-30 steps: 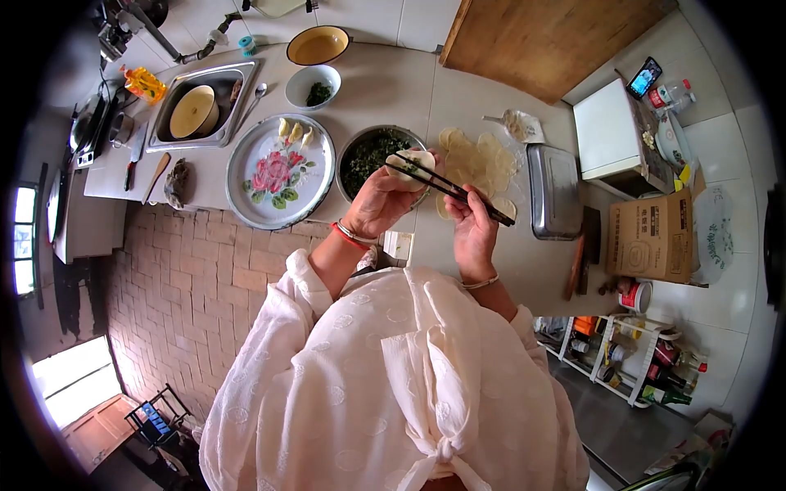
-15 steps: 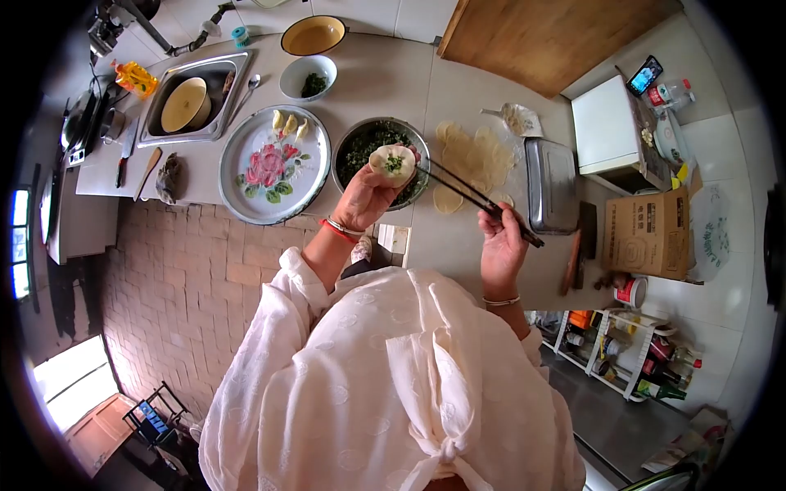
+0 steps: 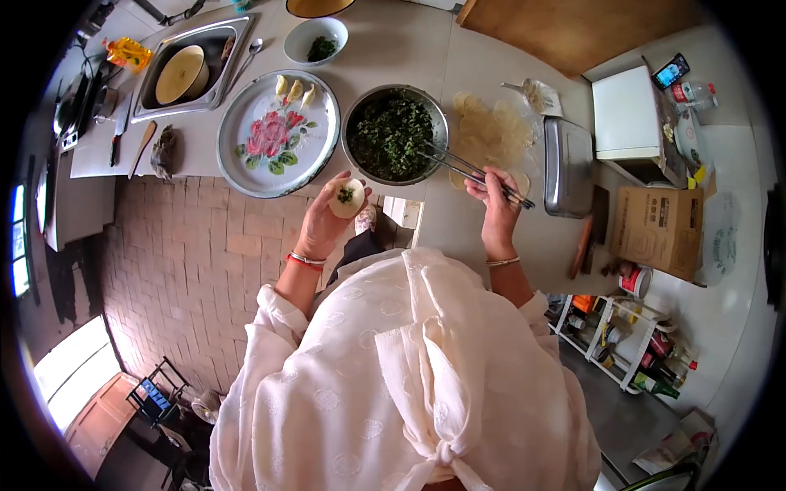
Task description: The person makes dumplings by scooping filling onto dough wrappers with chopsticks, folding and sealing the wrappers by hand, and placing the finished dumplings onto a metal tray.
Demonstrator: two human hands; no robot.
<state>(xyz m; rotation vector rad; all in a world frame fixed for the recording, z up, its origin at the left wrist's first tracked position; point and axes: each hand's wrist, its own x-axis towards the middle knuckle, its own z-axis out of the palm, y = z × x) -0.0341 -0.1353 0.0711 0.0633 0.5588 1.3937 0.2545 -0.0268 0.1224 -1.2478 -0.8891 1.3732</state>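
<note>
My left hand (image 3: 322, 222) holds a round dumpling wrapper (image 3: 350, 209) with a small heap of green filling (image 3: 345, 195) on it, just off the counter's front edge. My right hand (image 3: 497, 209) grips a pair of chopsticks (image 3: 483, 176), whose tips reach into the metal bowl (image 3: 350, 155) of chopped green filling (image 3: 395, 131). Left of the bowl, a flower-patterned enamel tray (image 3: 237, 106) carries several folded dumplings (image 3: 295, 90) near its far rim. Flat wrappers (image 3: 491, 135) lie overlapping on the counter to the bowl's right.
A lidded metal container (image 3: 568, 168) and a white box-shaped appliance (image 3: 626, 114) stand to the right, with a cardboard box (image 3: 657, 229) nearer. Behind the tray is a white bowl (image 3: 338, 37) with some greens. A sink (image 3: 214, 90), knife (image 3: 120, 127) and wooden utensil (image 3: 142, 149) are at left.
My left hand has drawn the wrapper back and left, away from above the bowl. The chopstick tips have left the wrapper and now sit in the bowl's filling.
</note>
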